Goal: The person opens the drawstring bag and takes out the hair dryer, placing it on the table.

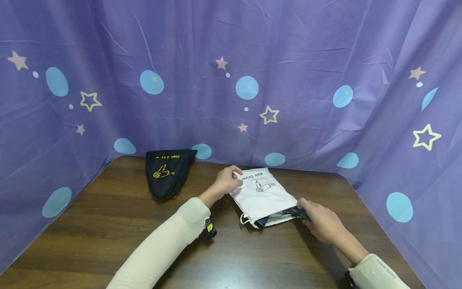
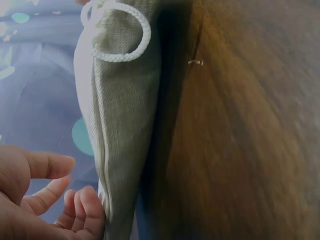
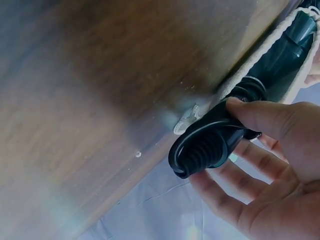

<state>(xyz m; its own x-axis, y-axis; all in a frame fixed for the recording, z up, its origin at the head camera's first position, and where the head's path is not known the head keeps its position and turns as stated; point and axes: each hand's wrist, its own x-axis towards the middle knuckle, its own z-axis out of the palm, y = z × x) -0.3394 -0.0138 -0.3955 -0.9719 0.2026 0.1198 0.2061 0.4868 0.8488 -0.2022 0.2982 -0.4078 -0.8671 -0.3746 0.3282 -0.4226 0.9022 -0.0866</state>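
Observation:
A white drawstring bag (image 1: 254, 198) printed "Hair Dryer" lies on the table, its mouth facing the front right. From that mouth pokes a dark hair dryer (image 3: 282, 60), mostly hidden inside the cloth. My right hand (image 1: 321, 218) grips its black end (image 3: 205, 142), thumb on top and fingers beneath; a ribbed part shows there. At the bag's far left edge is my left hand (image 1: 227, 180). In the left wrist view its thumb and forefinger stand apart, while the other fingertips (image 2: 90, 205) touch the side seam. A white cord loop (image 2: 122, 32) hangs at the bag's mouth.
A black drawstring bag (image 1: 167, 174) with yellow print lies at the back left of the brown wooden table (image 1: 119, 224). Purple curtains (image 1: 202, 116) with stars and blue dots enclose the back and both sides.

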